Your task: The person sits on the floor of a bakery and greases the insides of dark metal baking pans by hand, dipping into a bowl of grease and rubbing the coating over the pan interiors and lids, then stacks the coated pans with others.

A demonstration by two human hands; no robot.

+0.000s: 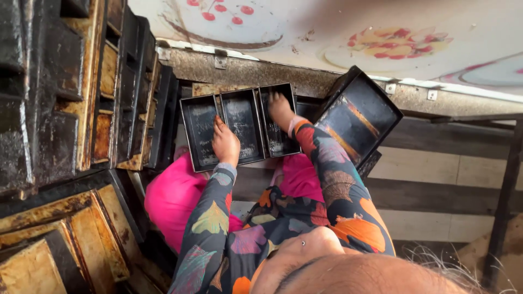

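A black metal baking tray (241,126) with three joined loaf compartments rests on my lap. My left hand (225,142) grips the wall between its left and middle compartments. My right hand (280,109) reaches down into the right compartment, fingers pressed against its greasy bottom; whether it holds anything there is hidden. My sleeves are dark with a coloured leaf print, over pink clothing (173,197).
A second black tray (359,116) leans tilted to the right of the one on my lap. Stacks of worn, blackened loaf tins (65,103) fill the left side. A table edge with a patterned cloth (338,38) runs across above. Wooden planks (436,179) lie at right.
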